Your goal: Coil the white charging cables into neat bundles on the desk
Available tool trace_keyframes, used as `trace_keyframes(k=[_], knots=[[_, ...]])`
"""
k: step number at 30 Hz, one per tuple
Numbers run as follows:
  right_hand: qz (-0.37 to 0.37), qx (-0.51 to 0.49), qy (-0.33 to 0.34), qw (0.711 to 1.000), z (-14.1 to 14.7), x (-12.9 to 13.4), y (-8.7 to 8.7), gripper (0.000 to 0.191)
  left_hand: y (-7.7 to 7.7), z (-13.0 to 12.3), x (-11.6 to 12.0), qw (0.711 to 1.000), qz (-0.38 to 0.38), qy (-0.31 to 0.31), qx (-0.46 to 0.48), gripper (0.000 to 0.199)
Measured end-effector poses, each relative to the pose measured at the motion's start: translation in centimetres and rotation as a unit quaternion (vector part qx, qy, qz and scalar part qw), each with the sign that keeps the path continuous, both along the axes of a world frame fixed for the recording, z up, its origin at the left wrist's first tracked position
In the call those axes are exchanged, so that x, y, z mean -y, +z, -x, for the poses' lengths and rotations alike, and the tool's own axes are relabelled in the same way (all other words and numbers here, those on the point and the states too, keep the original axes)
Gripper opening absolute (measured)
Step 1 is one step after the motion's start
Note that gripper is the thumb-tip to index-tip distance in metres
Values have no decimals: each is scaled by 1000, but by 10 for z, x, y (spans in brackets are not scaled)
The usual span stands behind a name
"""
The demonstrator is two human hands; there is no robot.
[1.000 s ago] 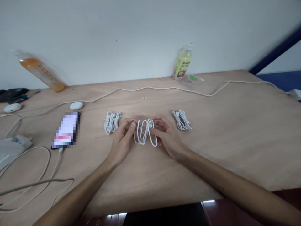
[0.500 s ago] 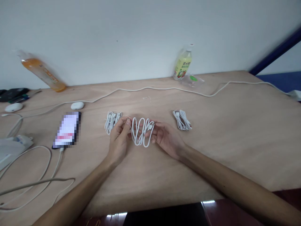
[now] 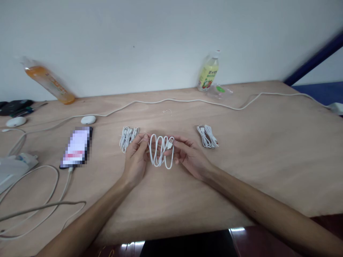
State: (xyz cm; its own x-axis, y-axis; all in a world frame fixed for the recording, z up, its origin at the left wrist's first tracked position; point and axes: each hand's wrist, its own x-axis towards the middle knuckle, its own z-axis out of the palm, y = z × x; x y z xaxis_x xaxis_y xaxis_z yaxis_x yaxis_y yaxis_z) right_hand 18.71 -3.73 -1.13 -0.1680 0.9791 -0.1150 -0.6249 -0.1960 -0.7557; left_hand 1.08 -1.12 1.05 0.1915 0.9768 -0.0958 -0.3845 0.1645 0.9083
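Between my two hands hangs a white USB cable (image 3: 160, 157) in loose loops, held above the table. My left hand (image 3: 136, 157) pinches its left side between thumb and fingers. On the other side my right hand (image 3: 190, 155) has its thumb and fingers closed at the cable's USB plug (image 3: 170, 143). Bundled white cables (image 3: 128, 139) lie just behind my left hand, partly covered by it. Another folded white cable bundle (image 3: 207, 136) rests to the right, beyond my right hand.
A phone (image 3: 76, 147) on a charging cord lies left. White cases (image 3: 88, 120), an orange drink bottle (image 3: 50, 84) and a yellow-labelled bottle (image 3: 209, 71) stand farther back. A long white cord (image 3: 168, 100) crosses the wooden table (image 3: 254, 142); loose cords curl at left.
My right thumb has come down onto the USB plug, and the plug has shifted slightly left. The cable's loops have moved a little; my left hand stays nearly still.
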Motion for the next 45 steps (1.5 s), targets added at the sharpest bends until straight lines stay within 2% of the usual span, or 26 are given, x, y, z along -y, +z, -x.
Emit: trace_keyframes(k=[7,13,21,26,31,35,40,45], knots=[[-25,7,20,999,1,-2,-2,35,1,0,-1,1000,-7,7,4,41],[-5,46,-20,999,1,-1,-2,37,0,0,0,1000,-17,1,-16,40],[19,83,-57,995,0,-1,0,41,3,-1,1,1000,-3,-15,3,37],[-11,114,-69,991,-1,1,3,37,3,1,-1,1000,-20,-4,5,39],[-40,156,-87,983,-4,1,3,28,2,1,0,998,-60,-20,-8,35],[-66,183,-75,978,-4,3,3,23,2,1,1,998,-60,-28,-16,35],[-88,201,-58,974,-2,6,4,27,2,1,2,997,-53,-51,-35,38],[-102,173,-44,979,-4,3,-3,35,6,0,10,988,-83,-75,-111,38]])
